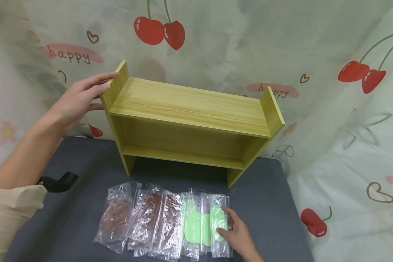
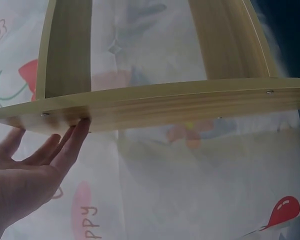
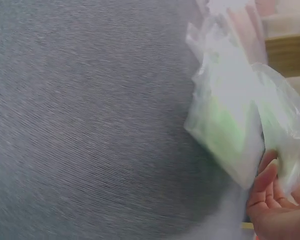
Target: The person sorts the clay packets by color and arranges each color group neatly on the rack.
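One green packet (image 1: 218, 221) between fingers (image 1: 231, 212)

Bags (image 1: 169, 223) side by side on table (image 1: 262, 203), before shelf (image 1: 190, 105); curtain (image 1: 216, 40) behind (and along both sides).

White glare on plastic bags (image 1: 168, 227)

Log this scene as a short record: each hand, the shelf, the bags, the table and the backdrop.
Left hand: touching the shelf's side panel
Right hand: pinching the rightmost green bag
Shelf: wooden, standing behind the bags
Bags: clear plastic in a row, brown bags at left, other green bags at right in the head view
Table: dark
Backdrop: pale cloth, printed cherries and "happy"
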Available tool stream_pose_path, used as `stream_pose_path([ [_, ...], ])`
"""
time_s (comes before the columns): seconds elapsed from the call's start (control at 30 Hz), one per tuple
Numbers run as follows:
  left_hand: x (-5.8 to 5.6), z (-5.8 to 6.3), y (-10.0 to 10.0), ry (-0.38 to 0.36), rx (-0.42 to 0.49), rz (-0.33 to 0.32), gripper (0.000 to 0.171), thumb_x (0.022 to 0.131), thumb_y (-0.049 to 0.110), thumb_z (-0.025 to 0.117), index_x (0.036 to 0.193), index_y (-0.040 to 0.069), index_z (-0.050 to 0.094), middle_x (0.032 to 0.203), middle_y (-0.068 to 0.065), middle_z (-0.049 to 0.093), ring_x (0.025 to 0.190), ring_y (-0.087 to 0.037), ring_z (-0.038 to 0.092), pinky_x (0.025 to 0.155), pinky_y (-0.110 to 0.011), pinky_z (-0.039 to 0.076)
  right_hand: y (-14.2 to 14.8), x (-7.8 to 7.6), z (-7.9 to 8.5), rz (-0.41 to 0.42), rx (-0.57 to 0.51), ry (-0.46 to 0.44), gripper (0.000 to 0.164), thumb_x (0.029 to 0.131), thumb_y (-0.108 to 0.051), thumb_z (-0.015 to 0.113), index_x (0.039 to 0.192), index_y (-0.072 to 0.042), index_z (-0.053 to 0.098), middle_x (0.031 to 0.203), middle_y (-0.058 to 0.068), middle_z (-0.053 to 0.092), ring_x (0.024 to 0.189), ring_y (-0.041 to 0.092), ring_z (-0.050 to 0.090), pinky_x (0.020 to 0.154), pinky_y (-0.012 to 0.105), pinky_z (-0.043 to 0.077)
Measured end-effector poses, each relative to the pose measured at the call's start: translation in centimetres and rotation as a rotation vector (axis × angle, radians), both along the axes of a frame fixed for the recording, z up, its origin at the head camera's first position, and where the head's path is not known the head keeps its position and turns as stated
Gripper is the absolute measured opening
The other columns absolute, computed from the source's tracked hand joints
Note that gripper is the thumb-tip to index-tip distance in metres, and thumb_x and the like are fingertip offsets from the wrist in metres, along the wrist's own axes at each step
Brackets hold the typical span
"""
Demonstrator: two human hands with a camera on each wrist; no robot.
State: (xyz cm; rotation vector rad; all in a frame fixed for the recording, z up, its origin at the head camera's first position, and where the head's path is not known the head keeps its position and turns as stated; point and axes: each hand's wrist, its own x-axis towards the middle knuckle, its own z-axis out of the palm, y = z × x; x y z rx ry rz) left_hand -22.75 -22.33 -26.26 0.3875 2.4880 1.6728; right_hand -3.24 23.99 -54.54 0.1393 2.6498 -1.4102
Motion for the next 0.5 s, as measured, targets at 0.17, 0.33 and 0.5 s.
stream_pose_path([
  [0.17, -0.1, -0.1, 0.4, 0.005, 0.048, 0.01, 0.056, 0.104, 0.048, 0.041, 0.156, 0.033, 0.03, 0.164, 0.006, 0.018, 0.144, -0.019, 0.024, 0.111, -0.06, 0.026, -0.2, -0.5, 1.6, 0.012, -0.033, -0.014, 0.071, 0.076, -0.012, 0.085, 0.14, -0.018, 0.054, 0.118, 0.019, 0.057, 0.068, 0.014, 0.054, 0.053, 0.029, 0.047],
  [0.33, -0.2, -0.5, 0.6, 0.001, 0.096, -0.007, 0.057, 0.104, 0.047, 0.041, 0.158, 0.034, 0.026, 0.164, 0.005, 0.016, 0.142, -0.019, 0.026, 0.113, -0.06, 0.021, -0.5, -0.9, 3.2, 0.042, -0.04, -0.01, 0.071, 0.074, -0.01, 0.085, 0.138, -0.019, 0.055, 0.117, 0.016, 0.056, 0.063, 0.014, 0.053, 0.051, 0.029, 0.048],
  [0.5, -0.4, -1.3, 0.9, 0.02, 0.176, -0.045, 0.055, 0.106, 0.045, 0.037, 0.158, 0.035, 0.021, 0.16, -0.003, 0.022, 0.133, -0.022, 0.037, 0.109, -0.044, 0.033, -0.8, -1.5, 5.1, 0.052, -0.052, -0.026, 0.069, 0.076, -0.011, 0.085, 0.137, -0.02, 0.054, 0.122, 0.016, 0.054, 0.06, 0.013, 0.049, 0.05, 0.028, 0.046],
])
